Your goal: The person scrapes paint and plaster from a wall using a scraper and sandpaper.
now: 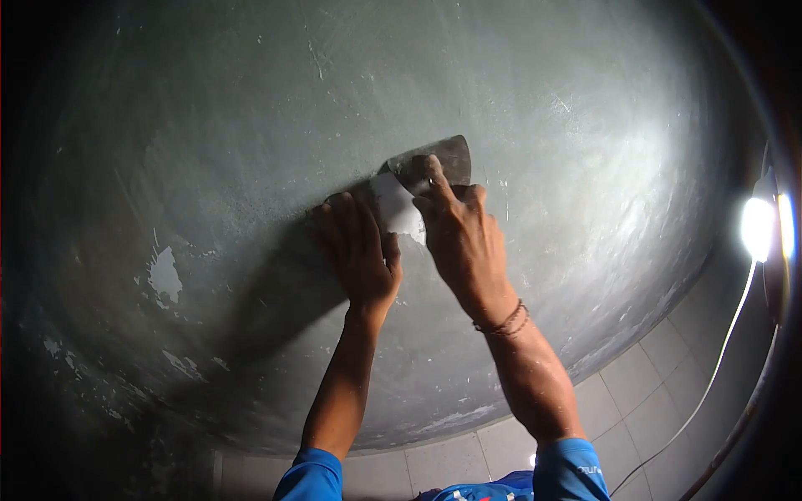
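My right hand (459, 230) grips a wide, dark scraper blade (447, 159), with the index finger stretched along its face. The blade lies against a grey-green wall (251, 125). Just left of it a white patch (397, 204) shows on the wall, between my two hands. My left hand (359, 250) rests flat on the wall beside this patch, fingers spread and pointing up, holding nothing. The scraper's handle is hidden by my right hand.
At the right edge hangs a bright lamp (758, 230) with a white cable (718, 359) running down. Pale tiles (631, 380) line the area below the wall. Another bare patch (164, 275) marks the wall at left.
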`<state>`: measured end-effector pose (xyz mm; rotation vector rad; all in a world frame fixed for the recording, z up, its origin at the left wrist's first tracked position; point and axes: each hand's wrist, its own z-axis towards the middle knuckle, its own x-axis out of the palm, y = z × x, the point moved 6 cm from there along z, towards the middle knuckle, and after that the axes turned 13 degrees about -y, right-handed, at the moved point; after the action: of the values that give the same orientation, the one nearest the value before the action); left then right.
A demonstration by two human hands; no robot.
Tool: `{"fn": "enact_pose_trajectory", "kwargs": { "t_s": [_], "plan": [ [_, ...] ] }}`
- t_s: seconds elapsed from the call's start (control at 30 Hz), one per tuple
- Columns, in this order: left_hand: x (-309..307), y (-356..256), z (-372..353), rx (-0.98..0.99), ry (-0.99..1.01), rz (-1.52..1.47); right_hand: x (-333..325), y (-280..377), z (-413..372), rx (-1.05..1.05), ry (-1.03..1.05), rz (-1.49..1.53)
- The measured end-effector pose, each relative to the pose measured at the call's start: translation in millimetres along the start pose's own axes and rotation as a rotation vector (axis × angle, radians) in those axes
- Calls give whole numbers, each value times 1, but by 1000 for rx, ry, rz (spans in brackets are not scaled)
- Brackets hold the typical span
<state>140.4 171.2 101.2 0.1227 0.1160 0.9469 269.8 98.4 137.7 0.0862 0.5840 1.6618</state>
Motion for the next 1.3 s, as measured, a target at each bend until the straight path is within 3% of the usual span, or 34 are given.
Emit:
{"fn": "enact_pose_trajectory", "kwargs": {
  "t_s": [0.1,0.83,0.93,1.03,1.23,1.3],
  "plan": [
    [-2,-3,2,27,41,98,-4,-14,-15,-6,22,-14],
    [-1,-1,-2,35,-46,41,7,-1,-13,-25,35,-38],
    [2,0,-2,20,-28,14,4,11,-1,-35,-38,-30],
    [1,0,-3,19,7,78,2,-2,-17,-36,75,-54],
    [-3,-2,-3,-24,-11,36,1,1,-7,-113,15,-29],
    [-2,-3,-6,-55,-18,29,-1,-3,-8,-66,139,-48]
  ]
}}
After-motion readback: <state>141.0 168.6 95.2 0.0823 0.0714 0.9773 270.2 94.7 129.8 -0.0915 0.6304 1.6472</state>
